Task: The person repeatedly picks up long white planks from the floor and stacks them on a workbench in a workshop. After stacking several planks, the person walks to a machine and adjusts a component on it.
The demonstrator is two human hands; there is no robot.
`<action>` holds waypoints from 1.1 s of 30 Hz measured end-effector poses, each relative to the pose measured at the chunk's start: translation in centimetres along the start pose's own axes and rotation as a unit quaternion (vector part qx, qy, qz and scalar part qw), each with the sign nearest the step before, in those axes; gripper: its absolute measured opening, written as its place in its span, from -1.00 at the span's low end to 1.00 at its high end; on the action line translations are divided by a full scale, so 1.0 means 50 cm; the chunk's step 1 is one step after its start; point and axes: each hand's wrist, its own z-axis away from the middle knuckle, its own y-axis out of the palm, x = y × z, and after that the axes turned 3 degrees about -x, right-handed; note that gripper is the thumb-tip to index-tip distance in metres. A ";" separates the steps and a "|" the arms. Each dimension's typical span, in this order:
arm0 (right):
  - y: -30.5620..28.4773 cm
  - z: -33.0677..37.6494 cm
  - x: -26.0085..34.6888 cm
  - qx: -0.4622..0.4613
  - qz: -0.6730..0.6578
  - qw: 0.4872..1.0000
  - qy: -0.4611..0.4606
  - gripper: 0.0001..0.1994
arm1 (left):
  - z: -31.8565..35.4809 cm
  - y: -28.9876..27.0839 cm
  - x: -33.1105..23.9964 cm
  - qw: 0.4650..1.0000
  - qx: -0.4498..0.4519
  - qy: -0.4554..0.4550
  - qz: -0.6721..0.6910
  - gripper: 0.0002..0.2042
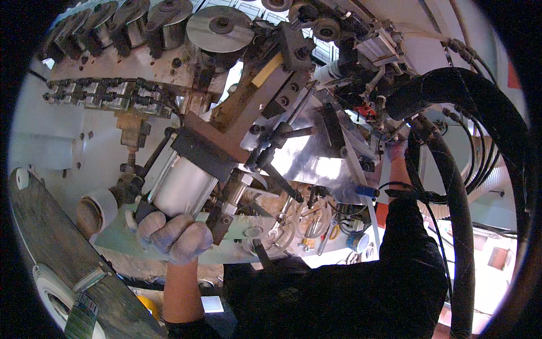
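Note:
My left hand (176, 236), in a grey-white work glove, is closed round the black lower end of a silver pneumatic cylinder (184, 186). The cylinder hangs tilted below a rusty brown steel block (217, 138). Stretched out to the far right, my right hand (397, 148) reaches in among hoses and fittings beside the machine. It looks gloved too, but its fingers are small and partly hidden, so what they touch does not show. A red part (367, 112) and a thick black hose (446, 93) are close to it.
Several metal rollers (219, 29) line the machine's top left. A dark board (73, 243) slants along the left, with a white reel (53, 294) and a green can (82, 316) at the lower left. Coiled clear tubing (310, 217) and tools lie beyond my body.

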 end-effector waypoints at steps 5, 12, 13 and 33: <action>0.016 0.002 0.006 -0.038 0.008 0.999 -0.029 -0.63 | -0.004 0.003 0.000 0.999 -0.015 0.014 -0.024 -0.93; 0.074 0.050 0.028 -0.030 0.165 0.978 -0.126 -0.65 | -0.014 0.005 0.000 1.000 -0.014 0.007 -0.021 -0.94; 0.080 0.053 0.030 -0.023 0.172 0.976 -0.131 -0.65 | -0.014 0.005 0.002 1.000 -0.018 0.018 -0.018 -0.93; -0.025 -0.058 -0.024 -0.127 -0.150 0.980 -0.033 -0.64 | -0.025 0.005 -0.017 0.998 0.021 -0.058 -0.034 -0.89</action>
